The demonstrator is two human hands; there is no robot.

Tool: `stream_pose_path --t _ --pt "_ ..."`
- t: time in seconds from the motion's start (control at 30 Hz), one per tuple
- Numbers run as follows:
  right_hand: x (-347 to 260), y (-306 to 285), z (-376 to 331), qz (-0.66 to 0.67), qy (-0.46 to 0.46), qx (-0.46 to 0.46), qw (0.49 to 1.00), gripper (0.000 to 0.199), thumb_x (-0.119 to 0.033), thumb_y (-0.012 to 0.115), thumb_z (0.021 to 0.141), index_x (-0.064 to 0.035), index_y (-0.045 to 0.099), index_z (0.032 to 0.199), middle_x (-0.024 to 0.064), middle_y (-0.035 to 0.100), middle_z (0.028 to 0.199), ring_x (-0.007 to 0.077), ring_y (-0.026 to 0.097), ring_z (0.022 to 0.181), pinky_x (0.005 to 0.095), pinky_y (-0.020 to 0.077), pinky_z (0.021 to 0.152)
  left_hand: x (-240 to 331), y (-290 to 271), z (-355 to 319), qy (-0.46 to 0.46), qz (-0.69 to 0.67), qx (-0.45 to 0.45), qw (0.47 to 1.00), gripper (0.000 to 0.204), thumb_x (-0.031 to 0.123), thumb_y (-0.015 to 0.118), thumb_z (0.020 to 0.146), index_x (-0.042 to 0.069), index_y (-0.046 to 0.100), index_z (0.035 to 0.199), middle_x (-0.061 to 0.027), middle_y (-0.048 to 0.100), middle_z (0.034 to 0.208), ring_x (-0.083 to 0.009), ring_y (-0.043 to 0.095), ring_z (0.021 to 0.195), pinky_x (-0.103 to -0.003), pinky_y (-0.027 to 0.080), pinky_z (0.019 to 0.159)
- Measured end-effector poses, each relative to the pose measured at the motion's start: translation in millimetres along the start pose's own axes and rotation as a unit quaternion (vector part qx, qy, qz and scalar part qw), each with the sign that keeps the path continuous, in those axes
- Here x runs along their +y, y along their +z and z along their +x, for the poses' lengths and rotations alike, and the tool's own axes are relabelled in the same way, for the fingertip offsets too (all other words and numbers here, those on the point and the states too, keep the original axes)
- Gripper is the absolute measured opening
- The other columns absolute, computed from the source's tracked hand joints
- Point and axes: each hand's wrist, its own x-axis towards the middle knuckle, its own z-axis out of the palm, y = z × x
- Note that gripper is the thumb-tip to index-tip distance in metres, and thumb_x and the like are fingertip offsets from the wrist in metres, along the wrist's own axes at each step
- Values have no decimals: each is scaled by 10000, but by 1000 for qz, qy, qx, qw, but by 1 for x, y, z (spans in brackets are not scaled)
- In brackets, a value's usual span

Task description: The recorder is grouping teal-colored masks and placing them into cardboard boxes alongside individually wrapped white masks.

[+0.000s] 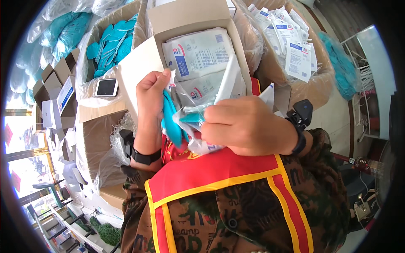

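Note:
My left hand pinches the torn edge of a white printed packet between thumb and fingers, in front of an open carton. Below it hangs a folded teal cloth-like piece, partly inside the packet. Closed around the other side, my right hand grips the clear and white packet; its fingertips are partly hidden. More teal shows through the film beside those fingers. Behind both hands, the open carton holds white printed packets. What the teal piece is cannot be made out.
At the far left, a plastic-lined box holds many teal pieces, with a phone by its near edge. A lined box of white packets stands at the right. Folded cartons are stacked left.

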Motion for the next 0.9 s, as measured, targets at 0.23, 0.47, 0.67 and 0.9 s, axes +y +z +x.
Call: stream_pose_path --t 0.23,0.47,0.67,0.9 --pt "18 -11 -11 64 38 92 993 121 13 712 737 -16 631 821 81 545 712 232 579 631 306 468 547 -1 -17 5 131 231 -47 963 189 152 717 823 6 662 929 44 532 637 -46 405 562 -228 338 499" --pt "31 -4 -8 57 71 116 989 126 24 716 757 -2 632 847 93 549 737 246 581 636 301 462 549 74 -14 -50 246 316 -272 875 284 21 709 722 7 657 1000 -106 632 859 -224 609 776 -317 479 690" --pt "29 11 -7 39 43 98 993 95 -37 652 743 -77 592 804 69 558 794 264 612 741 334 502 623 58 1 -54 169 253 -295 906 398 -36 658 632 -7 654 1029 -128 632 904 -271 624 812 -326 493 727" --pt "40 -8 -13 46 101 111 988 98 -25 694 776 -54 624 838 74 572 756 244 586 698 309 464 598 48 -9 -55 158 144 -238 947 183 -80 642 729 -22 647 902 -58 635 849 -136 592 733 -256 469 649"
